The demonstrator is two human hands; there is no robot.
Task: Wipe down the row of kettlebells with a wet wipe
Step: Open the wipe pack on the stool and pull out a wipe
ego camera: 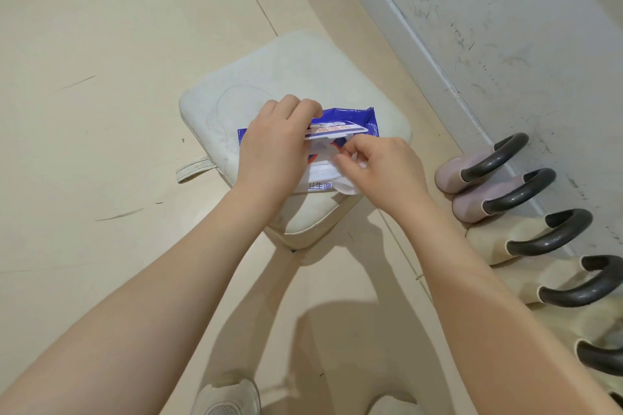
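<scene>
A blue and white wet wipe pack [357,118] lies on a white cushioned stool [296,77]. My left hand [273,148] holds the pack and keeps its flap lifted. My right hand [381,165] pinches a white wet wipe [350,187] that sticks out of the pack's opening. A row of several kettlebells with dark handles stands along the wall on the right: two pale purple ones [451,175] [472,205] farthest away, then cream ones [488,239] [532,283] closer to me.
A scuffed grey wall [505,27] runs behind the kettlebells. Beige tiled floor [101,77] spreads to the left. My light shoes [229,397] show at the bottom edge, just before the stool.
</scene>
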